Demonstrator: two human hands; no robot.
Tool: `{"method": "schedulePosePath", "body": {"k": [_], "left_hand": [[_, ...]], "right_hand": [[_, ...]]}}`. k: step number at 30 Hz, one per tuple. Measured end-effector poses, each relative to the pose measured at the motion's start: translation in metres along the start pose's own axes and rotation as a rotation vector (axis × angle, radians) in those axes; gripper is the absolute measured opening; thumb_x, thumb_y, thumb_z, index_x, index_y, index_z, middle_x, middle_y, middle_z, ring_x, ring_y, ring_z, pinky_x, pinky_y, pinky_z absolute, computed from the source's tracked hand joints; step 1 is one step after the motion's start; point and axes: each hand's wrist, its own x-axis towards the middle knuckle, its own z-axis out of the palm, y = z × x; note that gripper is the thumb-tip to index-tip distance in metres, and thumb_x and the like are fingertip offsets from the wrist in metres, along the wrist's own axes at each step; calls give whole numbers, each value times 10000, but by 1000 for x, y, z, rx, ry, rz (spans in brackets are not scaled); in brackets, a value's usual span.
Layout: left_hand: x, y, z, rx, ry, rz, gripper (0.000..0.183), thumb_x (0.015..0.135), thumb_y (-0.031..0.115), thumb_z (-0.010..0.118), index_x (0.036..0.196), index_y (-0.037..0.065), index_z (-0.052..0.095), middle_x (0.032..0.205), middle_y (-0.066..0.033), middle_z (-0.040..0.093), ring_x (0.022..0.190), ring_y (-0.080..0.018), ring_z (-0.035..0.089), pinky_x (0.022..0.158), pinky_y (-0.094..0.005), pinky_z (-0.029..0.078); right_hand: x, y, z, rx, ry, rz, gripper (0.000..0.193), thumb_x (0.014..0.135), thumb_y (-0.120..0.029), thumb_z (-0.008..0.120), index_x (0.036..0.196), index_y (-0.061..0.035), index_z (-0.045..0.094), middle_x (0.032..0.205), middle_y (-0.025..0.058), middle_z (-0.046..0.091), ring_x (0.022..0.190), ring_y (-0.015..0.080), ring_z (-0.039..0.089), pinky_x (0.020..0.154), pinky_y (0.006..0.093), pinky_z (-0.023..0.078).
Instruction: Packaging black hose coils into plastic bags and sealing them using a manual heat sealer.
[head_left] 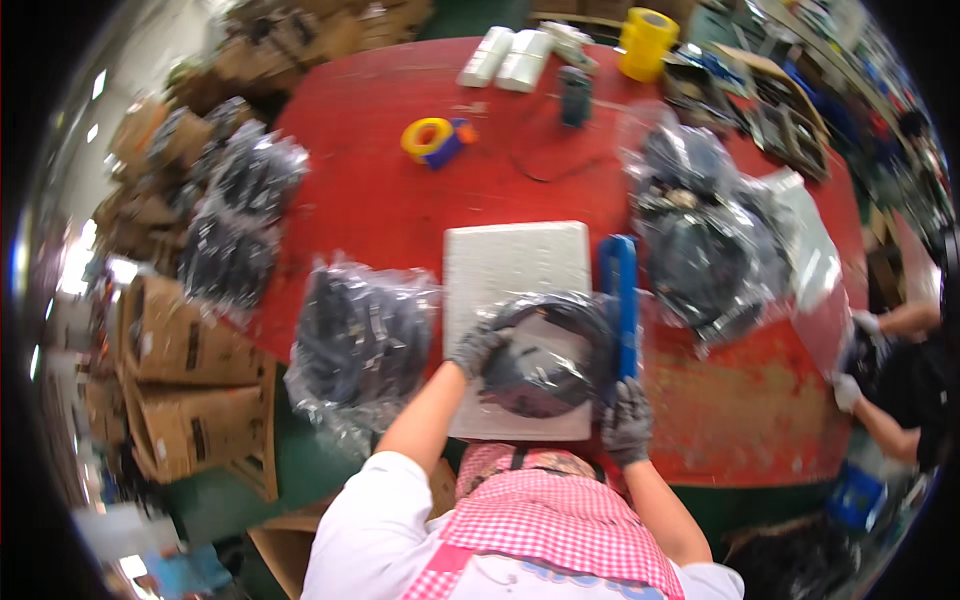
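A round black coil-like ring (583, 345) in a clear plastic bag lies on a white foam board (515, 255) in front of me. My left hand (477, 350), in a grey glove, grips the left rim of the bagged ring. At the lower right of the ring is my gloved right hand (628, 422), fingers stretched forward and slightly apart. Its fingertips are by the near end of a long blue bar-shaped tool (626, 300). This tool lies along the board's right side, and the bag's right part reaches over to it.
Bagged black parts (362, 335) lie left of the board, and more bagged rings (705, 255) to the right. Farther off are a tape dispenser (436, 140), white bundles (523, 60) and a yellow tape roll (648, 45). Another person's hands (848, 392) are at the table's right edge.
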Motion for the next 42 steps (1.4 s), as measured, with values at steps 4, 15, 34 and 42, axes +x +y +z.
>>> {"method": "schedulePosePath", "body": {"k": [4, 15, 34, 42], "left_hand": [[7, -16, -3, -229, 87, -98, 333, 705, 174, 707, 1006, 94, 588, 810, 20, 580, 697, -98, 526, 635, -240, 441], [12, -20, 1, -229, 105, -117, 328, 692, 171, 726, 971, 87, 575, 759, 22, 563, 640, -86, 485, 582, -241, 406], [19, -26, -4, -60, 37, -44, 301, 707, 258, 656, 964, 112, 597, 713, 5, 516, 618, -101, 454, 533, -270, 409], [-11, -4, 17, -215, 267, -111, 343, 714, 200, 711, 976, 45, 552, 767, -12, 569, 636, -108, 502, 561, -263, 428]], "right_hand": [[-1, -2, 1, 12, 24, -30, 460, 771, -126, 482, 1208, 9, 434, 1199, 210, 461, 1102, 365, 460, 931, 455, 363], [-1, -3, 1, 8, 31, -38, 456, 769, -93, 498, 1213, -10, 443, 1214, 212, 451, 1082, 377, 461, 923, 443, 363], [4, -9, -6, 14, 8, 28, 457, 761, -84, 504, 1211, -34, 443, 1222, 184, 450, 1114, 360, 447, 939, 419, 375], [17, 18, -87, 1729, 271, 1084, 262, 793, -160, 594, 1039, -75, 566, 1039, 74, 582, 952, 223, 556, 853, 350, 442]]}}
